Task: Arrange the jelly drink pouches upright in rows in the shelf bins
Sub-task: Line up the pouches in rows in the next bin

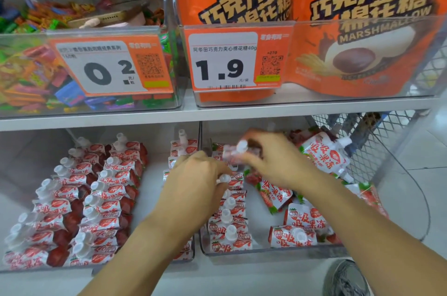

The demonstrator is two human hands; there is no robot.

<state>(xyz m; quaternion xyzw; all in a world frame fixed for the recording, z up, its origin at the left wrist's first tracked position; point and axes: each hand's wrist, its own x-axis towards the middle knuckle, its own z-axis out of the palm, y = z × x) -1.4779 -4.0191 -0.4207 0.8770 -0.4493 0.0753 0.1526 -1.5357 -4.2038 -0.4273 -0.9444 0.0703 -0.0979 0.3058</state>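
Observation:
Red-and-white strawberry jelly pouches with white caps fill two clear bins on the lower shelf. The left bin (154,268) holds two upright rows (101,198) and a third row partly behind my left arm. The right bin (266,251) has one upright row (229,218) at its left wall and loose pouches (297,223) lying flat. My left hand (193,182) grips the cap of a pouch (223,178) in that row. My right hand (273,157) holds a blurred pouch (238,150) above the row's far end.
The upper shelf carries a bin of small coloured candies (36,77) and a bin of orange marshmallow bags (338,29), each with a price tag. A wire mesh basket (377,140) stands at the right. A shoe (346,278) shows on the floor.

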